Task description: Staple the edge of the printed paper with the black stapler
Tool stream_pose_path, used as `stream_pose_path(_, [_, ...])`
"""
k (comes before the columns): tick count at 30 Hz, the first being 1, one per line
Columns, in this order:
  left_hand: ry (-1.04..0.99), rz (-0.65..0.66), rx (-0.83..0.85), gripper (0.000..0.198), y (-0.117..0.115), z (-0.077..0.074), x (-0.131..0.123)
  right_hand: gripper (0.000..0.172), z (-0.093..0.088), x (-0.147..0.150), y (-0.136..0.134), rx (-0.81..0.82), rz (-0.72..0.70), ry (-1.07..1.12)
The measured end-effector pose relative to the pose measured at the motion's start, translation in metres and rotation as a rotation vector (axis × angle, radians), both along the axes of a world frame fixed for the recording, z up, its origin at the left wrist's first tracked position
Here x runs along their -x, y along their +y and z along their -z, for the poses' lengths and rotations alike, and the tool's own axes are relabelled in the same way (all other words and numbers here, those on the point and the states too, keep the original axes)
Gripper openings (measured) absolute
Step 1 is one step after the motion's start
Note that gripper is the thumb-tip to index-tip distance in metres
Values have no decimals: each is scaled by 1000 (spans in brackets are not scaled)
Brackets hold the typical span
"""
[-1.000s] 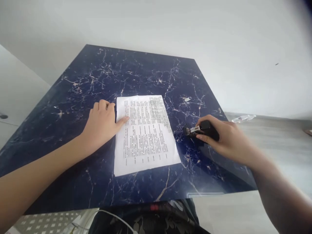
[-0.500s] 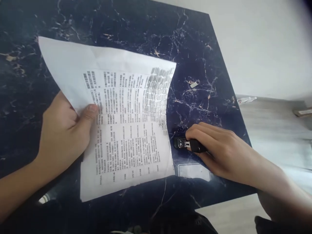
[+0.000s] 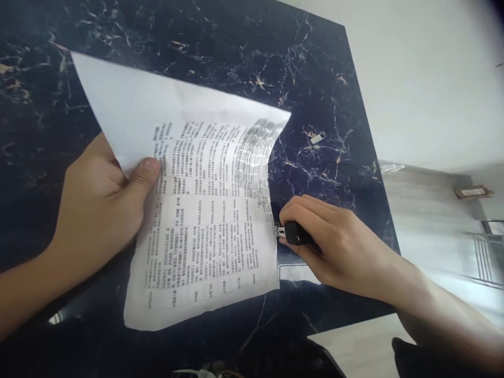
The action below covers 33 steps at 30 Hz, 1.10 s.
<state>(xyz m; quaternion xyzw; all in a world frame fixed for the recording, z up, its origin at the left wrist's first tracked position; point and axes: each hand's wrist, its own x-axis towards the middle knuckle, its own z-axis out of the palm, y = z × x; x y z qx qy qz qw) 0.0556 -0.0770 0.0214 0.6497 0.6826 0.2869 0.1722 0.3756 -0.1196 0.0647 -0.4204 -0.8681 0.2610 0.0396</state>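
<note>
My left hand [image 3: 106, 194] grips the left side of a printed paper [image 3: 205, 210], thumb on top and the other fingers behind it. The sheet is raised and bent, with dense printed text and a darker patch near its upper right corner. Whether it is one sheet or a stack I cannot tell. My right hand [image 3: 326, 236] is closed around a black stapler [image 3: 295, 233]. The front of the stapler meets the right edge of the paper, and its lower jaw is hidden under the sheet.
Beneath lies a dark blue marbled table [image 3: 220, 47]. A small pale strip, perhaps staples [image 3: 316, 138], rests on it beyond the right hand. A flat pale rectangle [image 3: 299, 273] is partly covered by that hand. Past the right edge, a brown object [image 3: 473, 192] lies on the floor.
My right hand has moved left with the stapler, from beside the paper to its right edge. The left hand still holds the paper, whose top right corner bends differently.
</note>
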Motion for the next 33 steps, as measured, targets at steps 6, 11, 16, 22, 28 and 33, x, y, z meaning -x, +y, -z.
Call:
stream_pose_path(6, [19,-20,8,41,-2,3,0,28,-10,7,5,177,204,200])
stream_pose_path(11, [-10,-16,28,36,-6,1,-3,41,-12,26,12,-7,375,204])
stream_pose_path(16, [-33,-4,28,34,-8,5,-2,34,3,61,15,-153,344,-95])
stream_pose_path(22, [5,-6,39,35,-16,2,-3,29,17,80,12,-308,281,-452])
stream_pose_path(28, [5,5,56,35,-16,1,-3,27,21,80,15,-348,146,-494])
stream_pose_path(33, [-16,19,25,30,-14,7,0,27,22,79,15,-331,174,-388])
